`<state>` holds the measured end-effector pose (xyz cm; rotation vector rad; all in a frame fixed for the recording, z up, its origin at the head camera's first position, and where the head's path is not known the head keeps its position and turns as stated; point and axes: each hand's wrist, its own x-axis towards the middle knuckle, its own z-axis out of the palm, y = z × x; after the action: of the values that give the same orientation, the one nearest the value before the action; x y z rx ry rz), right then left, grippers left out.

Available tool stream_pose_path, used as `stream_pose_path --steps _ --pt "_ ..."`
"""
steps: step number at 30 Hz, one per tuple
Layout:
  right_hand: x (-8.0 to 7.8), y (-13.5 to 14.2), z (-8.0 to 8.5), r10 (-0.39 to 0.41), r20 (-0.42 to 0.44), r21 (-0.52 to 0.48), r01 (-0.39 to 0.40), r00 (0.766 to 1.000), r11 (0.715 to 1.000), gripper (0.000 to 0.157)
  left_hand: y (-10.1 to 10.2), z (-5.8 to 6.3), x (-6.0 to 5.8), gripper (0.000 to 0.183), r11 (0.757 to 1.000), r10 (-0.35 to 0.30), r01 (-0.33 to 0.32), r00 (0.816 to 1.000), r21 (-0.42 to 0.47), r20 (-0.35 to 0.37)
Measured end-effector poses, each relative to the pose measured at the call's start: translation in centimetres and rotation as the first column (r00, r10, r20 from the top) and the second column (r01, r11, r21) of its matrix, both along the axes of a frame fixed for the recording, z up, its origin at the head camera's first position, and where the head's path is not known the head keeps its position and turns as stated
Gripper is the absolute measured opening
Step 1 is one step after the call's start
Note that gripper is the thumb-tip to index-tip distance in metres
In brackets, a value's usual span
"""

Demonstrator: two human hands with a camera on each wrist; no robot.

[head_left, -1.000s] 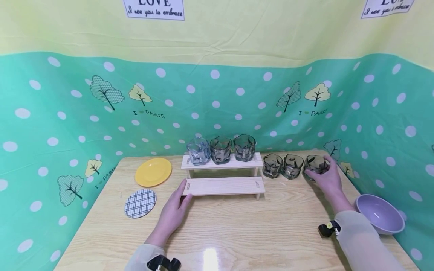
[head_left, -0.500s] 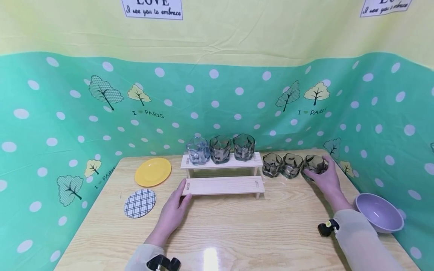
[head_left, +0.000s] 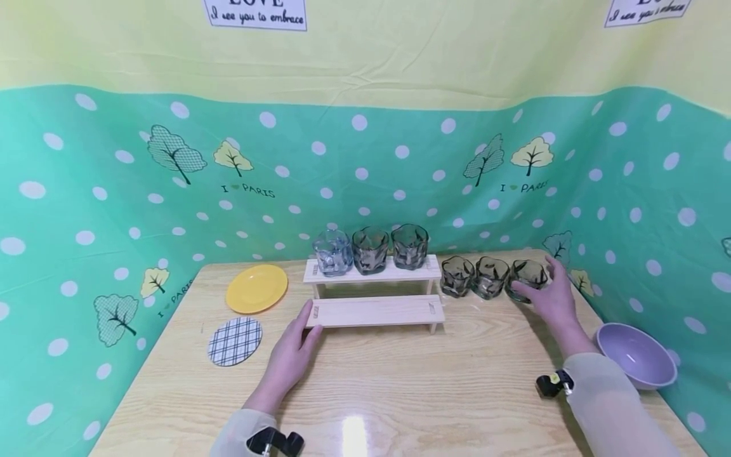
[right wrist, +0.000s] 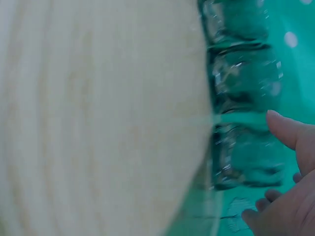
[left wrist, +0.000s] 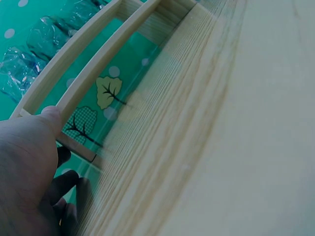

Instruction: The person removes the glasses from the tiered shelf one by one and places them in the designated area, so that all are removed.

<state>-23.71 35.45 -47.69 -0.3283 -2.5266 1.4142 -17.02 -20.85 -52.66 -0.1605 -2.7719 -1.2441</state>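
My left hand [head_left: 291, 355] rests at the left end of the lower shelf of a two-tier wooden rack [head_left: 377, 312]. Its thumb touches the shelf's corner in the left wrist view, and the other fingers hang loosely below. My right hand [head_left: 554, 301] is spread around the rightmost grey drinking glass [head_left: 528, 279], thumb on the near side and fingers on the far side. In the right wrist view a gap shows between the fingers and that glass. Two matching glasses, the middle one [head_left: 490, 279] and the left one [head_left: 457, 277], stand beside it in a row.
On the rack's upper shelf stand a bluish glass [head_left: 333, 254] and two grey glasses [head_left: 409, 247]. A yellow plate [head_left: 257, 289] and a checked round coaster [head_left: 235, 341] lie on the left of the table [head_left: 400, 393]. A purple bowl [head_left: 636, 357] sits at the right edge, near my forearm.
The view has shifted slightly. My right hand has eased a little away from the rightmost glass, which stays in the row. My left hand stays at the rack.
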Motion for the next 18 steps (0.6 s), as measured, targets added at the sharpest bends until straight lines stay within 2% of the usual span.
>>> stream_pose_path --steps 5,8,18 --pt "0.4 -1.7 2.6 0.015 -0.067 0.043 -0.012 0.998 0.999 0.113 -0.1 -0.1 0.1 0.069 1.0 0.003 -0.003 1.0 0.001 0.0" --pt "0.6 -3.1 4.2 0.036 -0.087 0.021 -0.035 0.996 0.999 0.113 -0.1 -0.2 0.2 0.069 1.0 0.003 -0.003 1.0 0.002 -0.001" --pt "0.6 -9.2 7.5 0.169 -0.141 -0.01 -0.172 0.975 0.985 0.114 0.0 -0.1 -0.1 0.07 1.0 -0.008 0.008 1.0 0.001 -0.014"
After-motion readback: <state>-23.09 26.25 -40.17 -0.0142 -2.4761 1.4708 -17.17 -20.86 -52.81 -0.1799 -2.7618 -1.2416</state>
